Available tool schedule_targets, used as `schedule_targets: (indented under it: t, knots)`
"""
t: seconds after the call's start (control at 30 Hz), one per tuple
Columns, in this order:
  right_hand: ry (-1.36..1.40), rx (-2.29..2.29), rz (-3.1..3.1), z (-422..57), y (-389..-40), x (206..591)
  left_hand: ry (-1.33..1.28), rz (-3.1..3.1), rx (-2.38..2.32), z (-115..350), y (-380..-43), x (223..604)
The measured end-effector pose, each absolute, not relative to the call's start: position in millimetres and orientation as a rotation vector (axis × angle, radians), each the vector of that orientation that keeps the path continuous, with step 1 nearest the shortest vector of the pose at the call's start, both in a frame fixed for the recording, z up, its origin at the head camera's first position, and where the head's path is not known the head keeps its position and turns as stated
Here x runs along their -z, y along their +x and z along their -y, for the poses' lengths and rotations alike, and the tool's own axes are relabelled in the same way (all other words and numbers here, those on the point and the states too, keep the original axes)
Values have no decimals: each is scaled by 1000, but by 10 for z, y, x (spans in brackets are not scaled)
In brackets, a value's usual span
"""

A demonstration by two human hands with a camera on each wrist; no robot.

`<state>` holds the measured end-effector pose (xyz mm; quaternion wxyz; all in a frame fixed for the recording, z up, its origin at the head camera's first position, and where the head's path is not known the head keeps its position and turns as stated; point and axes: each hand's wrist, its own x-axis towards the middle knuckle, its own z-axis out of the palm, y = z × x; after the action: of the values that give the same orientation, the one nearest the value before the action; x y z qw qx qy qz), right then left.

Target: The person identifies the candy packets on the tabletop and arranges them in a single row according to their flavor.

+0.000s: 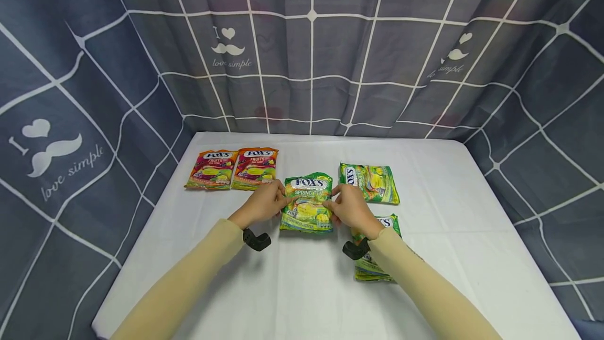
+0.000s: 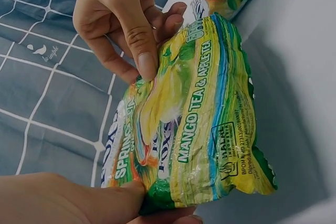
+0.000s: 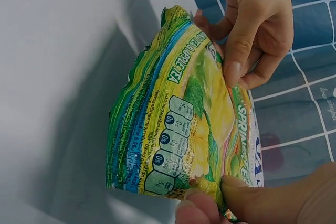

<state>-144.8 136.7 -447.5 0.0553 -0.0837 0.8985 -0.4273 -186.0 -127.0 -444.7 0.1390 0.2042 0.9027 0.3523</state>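
Between both hands is a green candy bag point(image 1: 308, 209) labelled FOX'S Spring Tea, its front facing up toward the head camera. My left hand point(image 1: 264, 202) pinches its left edge, thumb on the front. The right hand point(image 1: 351, 208) pinches the opposite edge in the same way. In the left wrist view the bag point(image 2: 194, 114) bulges between the two thumbs, its bottom seam toward the table. The right wrist view shows the bag's printed nutrition panel point(image 3: 170, 140) and a shadow on the cloth beside it.
Two orange FOX'S Fruits bags point(image 1: 212, 170) lie side by side at the back left. Another green bag point(image 1: 373, 182) lies sideways behind the right hand. A stack of green bags point(image 1: 375, 269) sits partly under the right forearm. Grey checked curtains point(image 1: 292, 56) surround the white table point(image 1: 448, 198).
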Motion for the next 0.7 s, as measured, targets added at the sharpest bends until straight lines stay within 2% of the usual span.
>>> schedule_targets:
  t: [0.7]
  knots:
    - [-186, 1320, -2744, -1323, -1937, 4500, 561, -2697, -906, 1203, -2292, 4430]
